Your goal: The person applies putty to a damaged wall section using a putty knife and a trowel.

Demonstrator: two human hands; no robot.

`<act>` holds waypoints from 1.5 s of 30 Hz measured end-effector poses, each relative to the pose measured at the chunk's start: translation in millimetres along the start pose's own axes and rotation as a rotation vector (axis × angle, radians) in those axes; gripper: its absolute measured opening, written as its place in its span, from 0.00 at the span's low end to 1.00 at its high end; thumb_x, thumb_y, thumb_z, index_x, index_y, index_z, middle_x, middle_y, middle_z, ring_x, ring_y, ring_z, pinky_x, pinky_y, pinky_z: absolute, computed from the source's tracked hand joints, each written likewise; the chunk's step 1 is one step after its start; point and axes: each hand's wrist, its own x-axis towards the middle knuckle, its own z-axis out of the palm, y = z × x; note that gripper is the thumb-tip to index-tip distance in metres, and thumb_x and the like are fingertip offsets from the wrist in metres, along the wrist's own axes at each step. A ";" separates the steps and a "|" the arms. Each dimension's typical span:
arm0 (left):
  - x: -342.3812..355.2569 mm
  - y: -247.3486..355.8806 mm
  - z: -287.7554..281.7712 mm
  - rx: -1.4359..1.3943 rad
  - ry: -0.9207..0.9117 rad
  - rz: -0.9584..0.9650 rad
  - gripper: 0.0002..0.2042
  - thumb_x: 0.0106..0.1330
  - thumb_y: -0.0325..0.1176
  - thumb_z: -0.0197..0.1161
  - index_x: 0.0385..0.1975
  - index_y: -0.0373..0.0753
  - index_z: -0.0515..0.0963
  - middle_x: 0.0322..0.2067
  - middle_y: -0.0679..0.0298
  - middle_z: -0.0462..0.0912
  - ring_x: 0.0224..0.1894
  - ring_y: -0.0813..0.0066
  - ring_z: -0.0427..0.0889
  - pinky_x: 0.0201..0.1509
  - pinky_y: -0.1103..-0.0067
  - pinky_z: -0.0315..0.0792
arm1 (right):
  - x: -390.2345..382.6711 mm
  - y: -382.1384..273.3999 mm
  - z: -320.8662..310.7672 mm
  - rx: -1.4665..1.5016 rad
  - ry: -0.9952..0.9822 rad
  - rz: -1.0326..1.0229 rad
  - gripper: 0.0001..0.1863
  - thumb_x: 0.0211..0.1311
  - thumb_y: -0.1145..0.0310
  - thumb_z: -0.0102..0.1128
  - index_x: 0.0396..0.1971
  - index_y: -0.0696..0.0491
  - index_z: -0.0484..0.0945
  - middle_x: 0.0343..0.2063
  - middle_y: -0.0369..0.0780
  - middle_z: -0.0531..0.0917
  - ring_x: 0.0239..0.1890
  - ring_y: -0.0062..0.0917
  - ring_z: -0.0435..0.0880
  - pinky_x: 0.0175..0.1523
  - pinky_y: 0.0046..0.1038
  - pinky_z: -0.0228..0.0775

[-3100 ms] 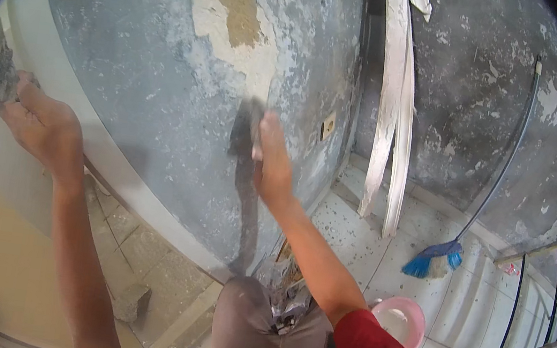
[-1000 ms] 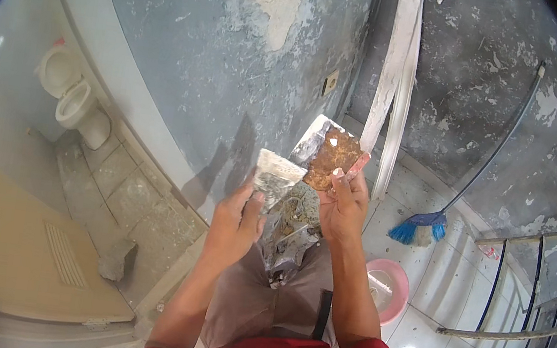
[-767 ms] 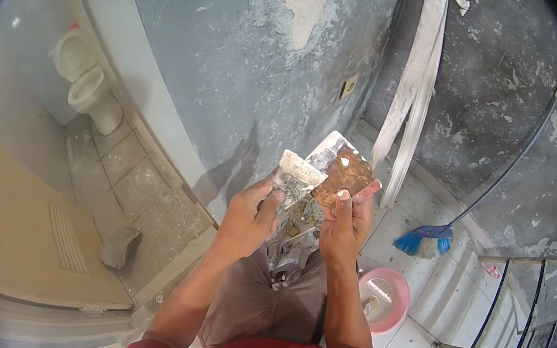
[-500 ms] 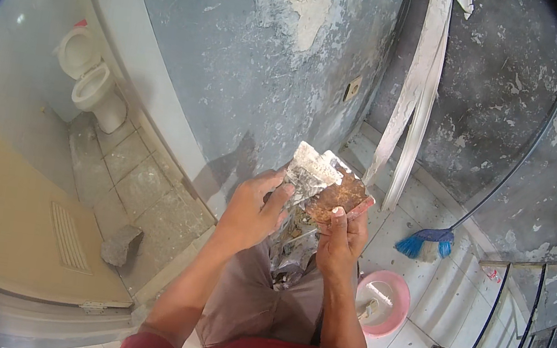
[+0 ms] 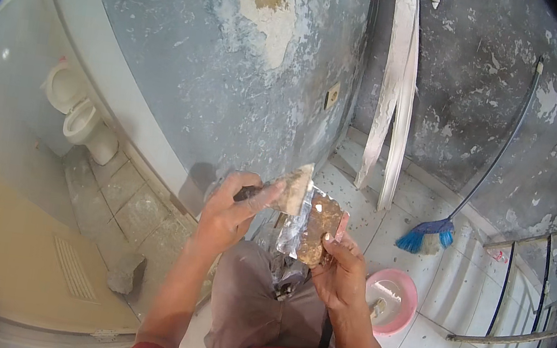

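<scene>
Both bare forearms rise from the lower edge of the frame and bend inward, bringing the hands close together near the middle. The left hand (image 5: 219,208), just left of centre, pinches a pale, plaster-crusted scraper (image 5: 298,191) between thumb and fingers, its blade pointing right. The right hand (image 5: 342,270), lower and right of centre, clamps a rust-brown plate (image 5: 322,229) along its lower right, thumb on the face and fingers behind. The scraper's edge overlaps the plate's upper left; whether the two touch is hard to tell. The tools and hands partly block the view of the floor above the person's knees (image 5: 241,296). A peeling grey wall (image 5: 190,43) fills the upper centre, with pale strips (image 5: 388,97) upright at its right. A blue broom (image 5: 428,236), a pink bucket (image 5: 409,304) and a metal rack (image 5: 506,339) occupy the right; a white toilet (image 5: 90,132) shows at left.
</scene>
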 end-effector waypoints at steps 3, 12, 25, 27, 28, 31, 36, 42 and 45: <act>-7.5 -2.1 1.6 0.056 -0.131 0.002 0.30 0.49 0.15 0.63 0.51 0.57 0.81 0.38 0.61 0.75 0.34 0.63 0.79 0.35 0.72 0.76 | 2.5 -2.9 -3.8 0.026 -0.092 0.068 0.23 0.64 0.77 0.51 0.59 0.65 0.63 0.51 0.45 0.78 0.51 0.30 0.81 0.56 0.34 0.75; -36.9 -10.8 -22.3 0.192 -0.370 -0.185 0.25 0.54 0.16 0.60 0.50 0.52 0.82 0.43 0.57 0.73 0.38 0.59 0.77 0.42 0.73 0.75 | 14.2 -34.5 1.1 -0.099 -0.146 -0.079 0.24 0.63 0.78 0.52 0.59 0.66 0.63 0.50 0.45 0.78 0.51 0.29 0.80 0.57 0.33 0.74; -132.5 32.0 -59.9 0.182 -0.157 -0.564 0.20 0.58 0.17 0.59 0.47 0.45 0.83 0.47 0.53 0.71 0.31 0.65 0.77 0.34 0.75 0.73 | 218.8 -88.9 108.5 -1.086 -0.090 -1.298 0.19 0.66 0.77 0.48 0.56 0.64 0.69 0.44 0.52 0.82 0.44 0.32 0.84 0.49 0.29 0.72; -151.4 28.5 -65.4 0.235 -0.094 -0.522 0.17 0.60 0.18 0.58 0.47 0.42 0.82 0.47 0.53 0.71 0.31 0.64 0.77 0.33 0.75 0.73 | 254.7 -87.6 118.6 -1.112 -0.127 -1.471 0.19 0.65 0.79 0.48 0.56 0.62 0.70 0.41 0.55 0.82 0.40 0.42 0.85 0.45 0.32 0.73; -159.3 25.6 -67.1 0.288 -0.040 -0.488 0.15 0.61 0.20 0.57 0.47 0.40 0.81 0.47 0.52 0.71 0.30 0.64 0.76 0.32 0.75 0.72 | 257.6 -85.5 127.9 -1.111 -0.137 -1.484 0.19 0.65 0.79 0.48 0.56 0.62 0.70 0.41 0.55 0.82 0.40 0.42 0.85 0.45 0.32 0.73; -179.6 30.6 -80.0 0.367 -0.090 -0.632 0.19 0.56 0.15 0.59 0.47 0.39 0.82 0.47 0.50 0.70 0.29 0.65 0.74 0.34 0.74 0.71 | 265.1 -75.9 150.9 -1.115 -0.080 -1.519 0.18 0.63 0.81 0.46 0.54 0.63 0.70 0.43 0.56 0.81 0.43 0.49 0.82 0.47 0.34 0.73; -207.6 24.0 -78.9 0.372 -0.004 -0.695 0.18 0.55 0.15 0.59 0.45 0.37 0.82 0.46 0.52 0.70 0.25 0.67 0.71 0.35 0.74 0.70 | 266.5 -67.8 173.2 -1.086 -0.076 -1.563 0.18 0.64 0.81 0.45 0.54 0.64 0.70 0.45 0.55 0.81 0.46 0.49 0.81 0.50 0.38 0.73; -241.8 11.0 -78.9 0.398 0.033 -0.724 0.14 0.58 0.16 0.57 0.43 0.33 0.81 0.47 0.52 0.69 0.29 0.68 0.72 0.35 0.75 0.71 | 281.2 -97.7 172.8 -1.168 -0.304 -1.867 0.19 0.64 0.83 0.44 0.55 0.60 0.71 0.52 0.49 0.78 0.55 0.44 0.77 0.58 0.37 0.70; -258.5 6.3 -69.6 0.364 0.133 -0.826 0.11 0.61 0.18 0.56 0.42 0.30 0.79 0.48 0.51 0.68 0.32 0.66 0.73 0.36 0.75 0.71 | 288.1 -96.3 176.1 -1.175 -0.333 -1.911 0.21 0.64 0.84 0.42 0.57 0.59 0.69 0.55 0.49 0.76 0.58 0.42 0.75 0.61 0.35 0.67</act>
